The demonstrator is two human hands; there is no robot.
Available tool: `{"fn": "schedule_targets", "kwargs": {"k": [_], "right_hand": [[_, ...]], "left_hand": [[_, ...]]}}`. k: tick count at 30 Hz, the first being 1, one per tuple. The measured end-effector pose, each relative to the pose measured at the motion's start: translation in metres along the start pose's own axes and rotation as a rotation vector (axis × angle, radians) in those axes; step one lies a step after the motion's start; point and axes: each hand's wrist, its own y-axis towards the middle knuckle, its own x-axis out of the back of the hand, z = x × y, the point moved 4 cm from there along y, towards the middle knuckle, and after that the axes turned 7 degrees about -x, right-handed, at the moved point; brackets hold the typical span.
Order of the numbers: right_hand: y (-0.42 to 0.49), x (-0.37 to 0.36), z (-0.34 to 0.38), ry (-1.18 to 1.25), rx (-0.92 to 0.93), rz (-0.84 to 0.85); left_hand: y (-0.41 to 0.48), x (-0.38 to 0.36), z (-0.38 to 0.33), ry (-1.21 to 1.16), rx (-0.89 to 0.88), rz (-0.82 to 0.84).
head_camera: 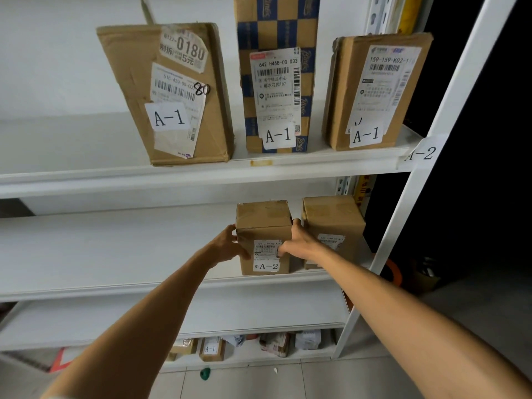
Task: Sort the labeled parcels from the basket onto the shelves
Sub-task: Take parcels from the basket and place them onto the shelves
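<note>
Upper shelf [57, 139], far left: tilted brown box [184, 93] leaning left, tagged A-1, shipping labels on its front. Below it the middle shelf [115, 249] runs bare up to the left hand [227, 244], which grips the left edge of the A-2 parcel [263, 234], fingers curled round the side, thumb on the front. The parcel is small, brown and upright, down at the board near the front lip, A-2 sticker facing the camera. Straight above it on the upper shelf: blue-checkered box [276, 30], upright, tagged A-1. Right hand [299, 240] clamps the parcel's right side, thumb across its barcode label. So both hands are closed on the same parcel. Just beside it to the right is a second brown box [334, 223], label partly hidden by the right wrist. Upper shelf, right end: right brown box [374, 90], tagged A-1. An A-2 tag [420, 154] sticks on the white upright. Under the lowest shelf are several small parcels [273, 344], and there is a green object [205, 373] on the floor tiles.
</note>
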Motion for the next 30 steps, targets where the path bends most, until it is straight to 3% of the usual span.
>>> {"fn": "schedule_targets", "kwargs": {"k": [30], "right_hand": [[-0.006, 0.004, 0.001, 0.027, 0.015, 0.017]], "left_hand": [[0.015, -0.009, 0.010, -0.012, -0.085, 0.027]]}}
